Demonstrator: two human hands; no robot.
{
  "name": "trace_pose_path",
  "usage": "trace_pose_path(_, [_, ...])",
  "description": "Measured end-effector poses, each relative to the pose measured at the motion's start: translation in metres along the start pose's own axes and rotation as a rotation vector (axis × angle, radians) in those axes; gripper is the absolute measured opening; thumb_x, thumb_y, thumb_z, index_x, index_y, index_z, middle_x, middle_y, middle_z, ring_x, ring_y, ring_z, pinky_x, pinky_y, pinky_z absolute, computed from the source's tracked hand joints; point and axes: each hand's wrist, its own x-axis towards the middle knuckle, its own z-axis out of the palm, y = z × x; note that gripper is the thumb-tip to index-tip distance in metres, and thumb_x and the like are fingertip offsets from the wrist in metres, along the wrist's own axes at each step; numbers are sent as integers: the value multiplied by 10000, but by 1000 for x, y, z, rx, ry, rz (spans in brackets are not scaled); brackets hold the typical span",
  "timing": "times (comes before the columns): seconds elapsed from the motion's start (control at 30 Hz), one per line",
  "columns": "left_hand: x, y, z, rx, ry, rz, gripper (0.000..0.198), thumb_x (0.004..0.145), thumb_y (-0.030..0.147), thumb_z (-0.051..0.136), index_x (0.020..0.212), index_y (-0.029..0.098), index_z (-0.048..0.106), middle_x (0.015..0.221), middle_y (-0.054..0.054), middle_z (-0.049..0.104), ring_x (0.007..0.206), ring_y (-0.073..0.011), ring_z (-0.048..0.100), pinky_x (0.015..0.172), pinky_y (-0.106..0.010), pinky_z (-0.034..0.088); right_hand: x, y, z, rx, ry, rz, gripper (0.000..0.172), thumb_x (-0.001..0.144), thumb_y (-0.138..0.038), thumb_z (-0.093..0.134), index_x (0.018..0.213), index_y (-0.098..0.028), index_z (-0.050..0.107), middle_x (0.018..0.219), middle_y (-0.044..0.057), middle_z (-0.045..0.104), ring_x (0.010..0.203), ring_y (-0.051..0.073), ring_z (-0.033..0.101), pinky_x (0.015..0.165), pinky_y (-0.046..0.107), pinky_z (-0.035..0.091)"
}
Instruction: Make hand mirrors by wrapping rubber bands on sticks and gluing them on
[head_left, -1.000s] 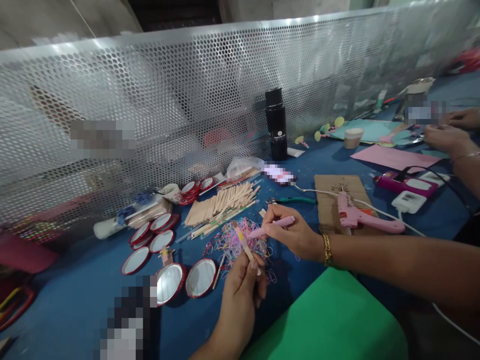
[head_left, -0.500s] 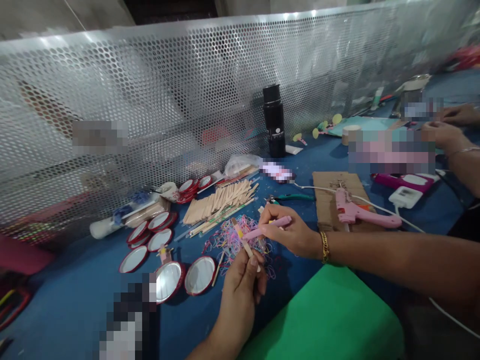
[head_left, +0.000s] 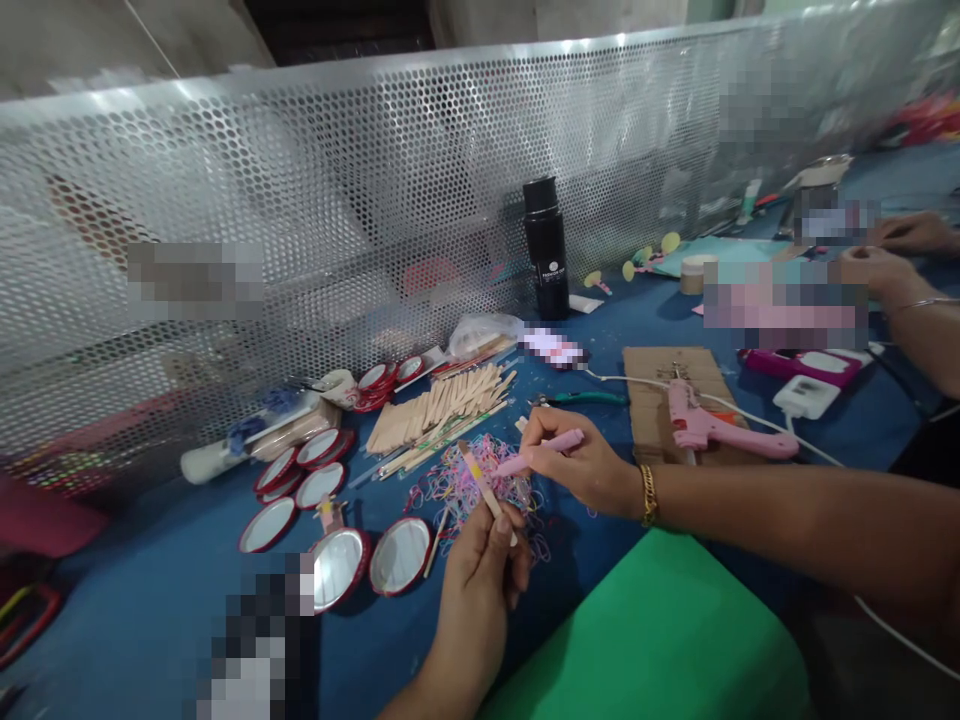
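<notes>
My left hand (head_left: 480,575) is closed round a wooden craft stick (head_left: 478,478) with coloured marks, held upright and tilted to the left. My right hand (head_left: 581,465), with a gold bracelet at the wrist, grips a pink pen (head_left: 538,453) whose tip points at the stick. Both hands hover over a heap of small coloured rubber bands (head_left: 469,485) on the blue table (head_left: 150,590).
A pile of plain wooden sticks (head_left: 439,405) and several small red-rimmed mirrors (head_left: 337,565) lie to the left. A pink glue gun (head_left: 712,425) rests on cardboard at the right; a black flask (head_left: 546,250) stands by the perforated metal screen (head_left: 337,200). Another person's hands (head_left: 885,265) work at far right.
Nothing has changed beyond small shifts: my right hand keeps the pen at the stick, and the view has drifted slightly.
</notes>
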Motion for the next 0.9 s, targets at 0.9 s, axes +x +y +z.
trace_pose_path(0.9, [0,-6,-1,-71,28,-14,365,831,563,567,833,199,545,456,67,477,379,-74,330,365,-176,216,-1,-2,-2,-31,11,2,167,821,-162,542,659,-187,514,645,-30,498,602,112,439,581,258,366])
